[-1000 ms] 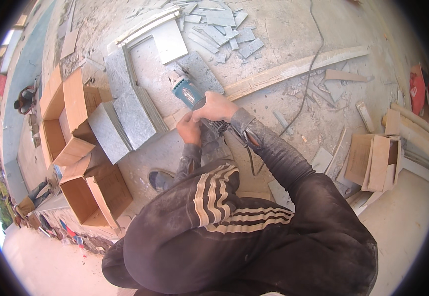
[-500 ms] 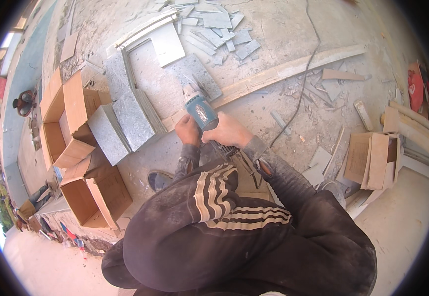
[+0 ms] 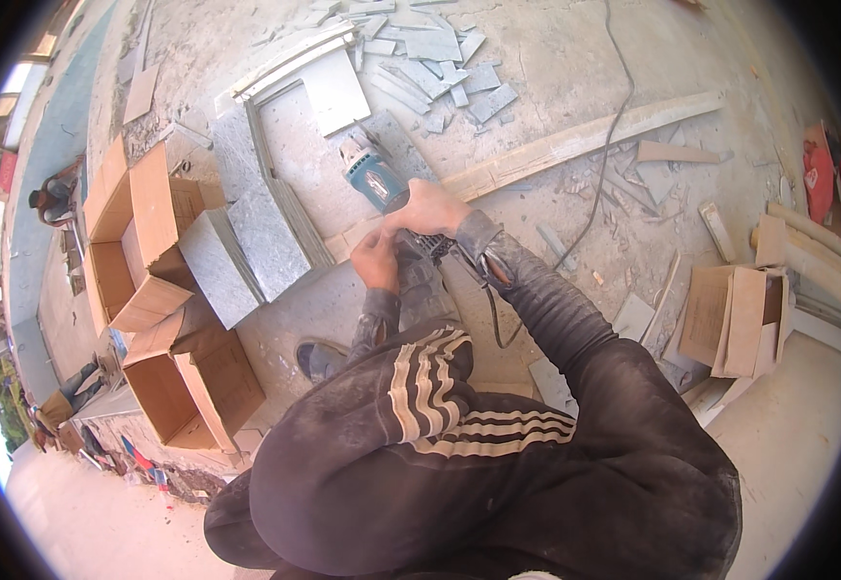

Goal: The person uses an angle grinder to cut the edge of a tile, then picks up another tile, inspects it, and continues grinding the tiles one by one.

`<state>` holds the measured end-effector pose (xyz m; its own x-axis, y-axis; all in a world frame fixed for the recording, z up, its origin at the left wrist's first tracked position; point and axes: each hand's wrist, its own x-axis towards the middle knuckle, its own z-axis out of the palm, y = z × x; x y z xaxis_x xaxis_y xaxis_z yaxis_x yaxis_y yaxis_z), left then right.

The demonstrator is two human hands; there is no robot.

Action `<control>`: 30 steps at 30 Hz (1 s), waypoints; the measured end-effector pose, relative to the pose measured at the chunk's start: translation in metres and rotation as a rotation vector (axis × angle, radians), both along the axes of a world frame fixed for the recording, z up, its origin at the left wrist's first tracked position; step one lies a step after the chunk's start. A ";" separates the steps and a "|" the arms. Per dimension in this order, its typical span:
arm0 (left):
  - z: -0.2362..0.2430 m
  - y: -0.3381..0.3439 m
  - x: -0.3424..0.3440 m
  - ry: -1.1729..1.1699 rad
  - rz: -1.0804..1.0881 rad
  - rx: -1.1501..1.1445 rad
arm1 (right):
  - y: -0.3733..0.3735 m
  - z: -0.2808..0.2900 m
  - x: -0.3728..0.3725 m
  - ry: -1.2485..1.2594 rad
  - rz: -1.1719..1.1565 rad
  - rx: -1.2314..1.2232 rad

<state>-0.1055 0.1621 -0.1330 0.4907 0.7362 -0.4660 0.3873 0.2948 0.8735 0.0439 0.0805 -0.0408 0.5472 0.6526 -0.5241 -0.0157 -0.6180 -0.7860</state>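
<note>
The rounded teal grinder [image 3: 374, 181] was above the frame's centre, the right hand [image 3: 430, 207] wrapped around it; the left hand [image 3: 375, 261] curled beside, its hold unclear. Mottled grey tiles [image 3: 268, 237] lay stacked left of centre, near creased cardboard boxes [image 3: 157, 208].

We note one angle grinder [image 3: 372, 180]: teal body, pale metallic head [image 3: 354, 148], dark vented rear. We have it in a grip at the rear, long axis aslant, head pointing away from us and leftward. Head stands over a grey slab [image 3: 403, 145], lying flat, partly hidden. Whether they touch, we cannot tell; disc too indistinct to read.
</note>
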 end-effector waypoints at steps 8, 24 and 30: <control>0.002 -0.002 0.006 -0.024 0.017 -0.049 | -0.047 -0.011 -0.015 0.032 0.056 -0.013; 0.002 0.000 0.003 -0.043 0.048 -0.041 | -0.037 -0.006 -0.029 0.113 -0.114 0.084; 0.007 0.002 0.002 0.003 0.021 -0.054 | -0.013 0.001 0.009 0.010 0.004 -0.025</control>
<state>-0.1030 0.1641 -0.1261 0.4741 0.7201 -0.5067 0.3830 0.3495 0.8551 0.0528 0.0677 -0.0400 0.5388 0.6415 -0.5461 -0.0211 -0.6378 -0.7699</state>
